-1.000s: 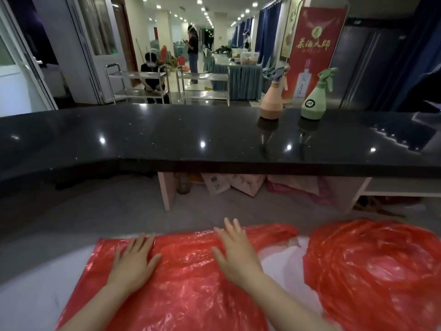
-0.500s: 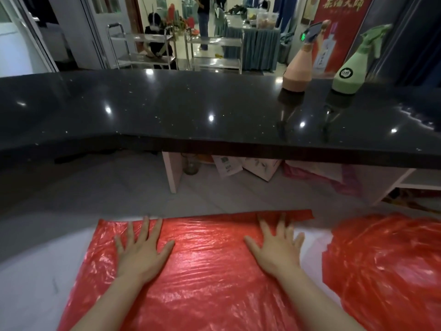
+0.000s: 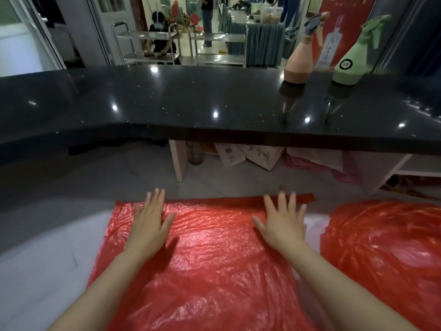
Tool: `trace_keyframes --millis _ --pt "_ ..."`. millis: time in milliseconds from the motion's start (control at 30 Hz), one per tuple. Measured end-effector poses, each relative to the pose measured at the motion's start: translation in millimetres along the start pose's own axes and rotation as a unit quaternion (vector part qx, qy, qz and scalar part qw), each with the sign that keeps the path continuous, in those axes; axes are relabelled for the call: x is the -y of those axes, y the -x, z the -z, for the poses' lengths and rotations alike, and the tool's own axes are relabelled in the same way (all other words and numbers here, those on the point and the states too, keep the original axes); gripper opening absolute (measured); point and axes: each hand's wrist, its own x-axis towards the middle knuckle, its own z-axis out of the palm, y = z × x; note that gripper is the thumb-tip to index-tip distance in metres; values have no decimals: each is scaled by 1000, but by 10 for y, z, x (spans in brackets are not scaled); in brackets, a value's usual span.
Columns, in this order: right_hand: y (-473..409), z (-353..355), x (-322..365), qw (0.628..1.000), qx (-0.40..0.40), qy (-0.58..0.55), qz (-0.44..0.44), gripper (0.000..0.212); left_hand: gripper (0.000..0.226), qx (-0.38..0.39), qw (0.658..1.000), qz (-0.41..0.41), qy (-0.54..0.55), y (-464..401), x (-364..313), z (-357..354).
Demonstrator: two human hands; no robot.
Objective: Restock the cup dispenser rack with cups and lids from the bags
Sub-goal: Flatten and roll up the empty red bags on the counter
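Note:
A flat red plastic bag [image 3: 210, 263] lies spread on the white work surface [image 3: 35, 271] in front of me. My left hand [image 3: 149, 223] presses flat on its upper left part, fingers straight. My right hand [image 3: 281, 223] presses flat near its upper right edge, fingers spread. A second red plastic bag [image 3: 386, 254], crumpled and bulging, sits to the right, apart from both hands. What it holds is hidden. No cups, lids or dispenser rack show in this view.
A black glossy counter [image 3: 191, 103] runs across above the work surface. On its right stand a pink spray bottle [image 3: 298, 63] and a green spray bottle [image 3: 350, 65]. Boxes and bags [image 3: 250, 154] lie under the counter. Metal trolleys [image 3: 148, 44] and people are far behind.
Both hands have slid apart and forward over the flat bag, smoothing it out. The right hand moved to the right edge. The view has tilted down and closer.

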Motion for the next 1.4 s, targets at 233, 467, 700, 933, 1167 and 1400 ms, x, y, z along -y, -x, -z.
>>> trace_keyframes --millis 233,467,700,933,1167,1400 --pt "984 81 515 977 92 -155 111 68 64 64 995 11 71 906 -114 198" --pt "1498 -322 670 978 165 -44 121 82 72 104 985 127 -52 1420 43 59" --pt "1409 -550 547 982 103 1 159 77 78 108 980 139 -91 1487 214 -140" --pt "1206 -290 466 989 58 8 135 80 56 -54 992 22 111 1537 259 206" --pt "1930 -93 321 980 -18 -115 162 78 56 24 996 34 75 2073 14 114" --pt "2217 -493 -203 979 100 16 177 76 81 68 990 68 -108 2332 166 -204"
